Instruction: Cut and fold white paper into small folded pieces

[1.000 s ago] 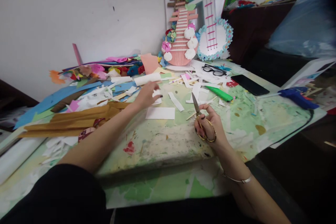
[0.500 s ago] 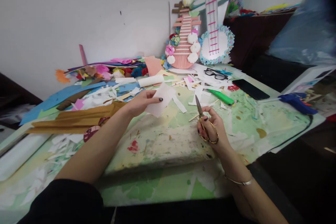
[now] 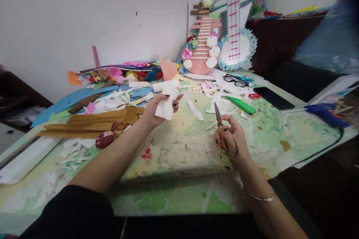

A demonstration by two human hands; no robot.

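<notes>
- The left hand (image 3: pixel 157 111) is out over the middle of the worktop (image 3: pixel 182 153), palm turned up; its grip is closed on a white paper (image 3: pixel 166 105), thumb on one face and fingers curled against the other.
- The paper sits in the far part of that grip; its near edge lies by the palm, and its far end stands clear past the fingertips, bent over a little; it looks lifted off the worktop rather than lying on it.
- The right hand (image 3: pixel 232 140) is nearer and to the right, well apart from the paper; its grip is closed on scissors (image 3: pixel 222 129), fingers through the gold loops; the blades are together, tip pointing far and slightly left.
- A thin bracelet (image 3: pixel 259 198) circles the right wrist.
- Between the two hands lies a white strip (image 3: pixel 195 110) on the paint-stained worktop.
- Just left of the left hand lies folded brown paper (image 3: pixel 92 125); beyond it, a heap of coloured scraps (image 3: pixel 117 78) along the wall.
- Right of the scissors' tip lies a green pen-shaped tool (image 3: pixel 241 105); farther off, glasses (image 3: pixel 235 80) and a dark phone (image 3: pixel 273 98); a blue glue gun (image 3: pixel 325 114) lies at the far right.
- A pink paper guitar (image 3: pixel 203 50) leans on the wall at the far edge.
</notes>
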